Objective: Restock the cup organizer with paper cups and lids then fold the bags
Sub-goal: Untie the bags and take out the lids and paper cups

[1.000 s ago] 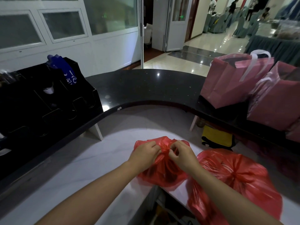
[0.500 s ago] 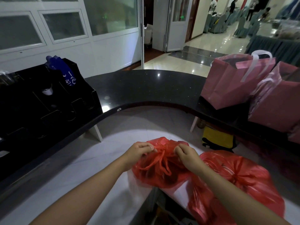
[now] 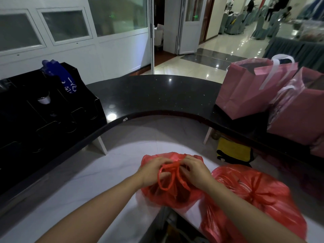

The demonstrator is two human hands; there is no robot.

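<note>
Down at the near edge of the pale marble-patterned lower counter, both hands meet over a small, bunched translucent red plastic bag. That bag sits at the counter's front edge, partly overhanging it, with its twisted red handle loops standing up between the hands. The left hand has its fingers curled in, pinching the gathered plastic at the bag's mouth, and the right hand does the same from the other side, its fingertips pressed into the knot area. Just to the right, touching the first bag, lies a larger red plastic bag tied shut at its top, and it too hangs over the front edge. On the raised curved black stone countertop to the left stands the black multi-compartment cup organizer, with a white paper cup showing in one upper slot and a blue plastic sleeve with white lettering draped over its top. Two pink paper gift bags with white ribbon handles stand on the right end of the black countertop, and a yellow and black item lies under it.
</note>
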